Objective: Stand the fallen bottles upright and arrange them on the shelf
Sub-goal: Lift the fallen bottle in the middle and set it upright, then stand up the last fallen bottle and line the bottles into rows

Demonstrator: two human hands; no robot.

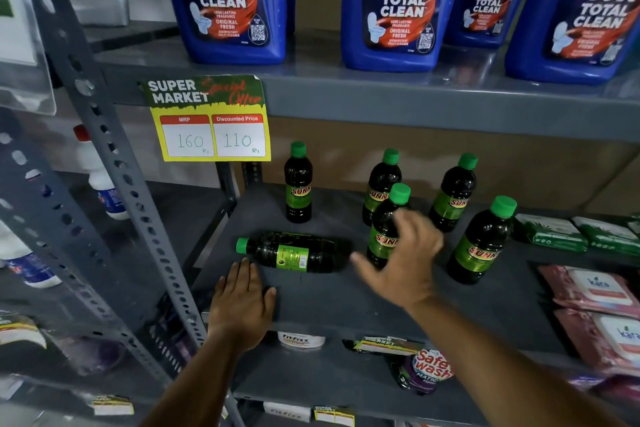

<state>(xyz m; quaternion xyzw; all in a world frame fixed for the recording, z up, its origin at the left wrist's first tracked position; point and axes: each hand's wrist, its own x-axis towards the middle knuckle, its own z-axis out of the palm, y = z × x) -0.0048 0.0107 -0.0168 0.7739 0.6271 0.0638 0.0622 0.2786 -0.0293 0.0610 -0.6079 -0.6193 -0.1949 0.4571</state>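
One dark bottle with a green cap and green label lies on its side (294,253) on the grey shelf (332,302), cap pointing left. Several identical bottles stand upright: one at the back left (298,184), others to the right (381,184), (453,194), (483,243). My right hand (401,260) hovers with fingers spread just in front of an upright bottle (389,218), partly covering it, and holds nothing. My left hand (242,302) rests flat on the shelf's front edge, just below the fallen bottle's cap.
Big blue cleaner bottles (228,0) fill the shelf above. A yellow price tag (211,121) hangs from that shelf's edge. Green packs (550,232) and pink wipe packs (595,291) lie at the right. A slotted metal upright (114,163) stands at the left.
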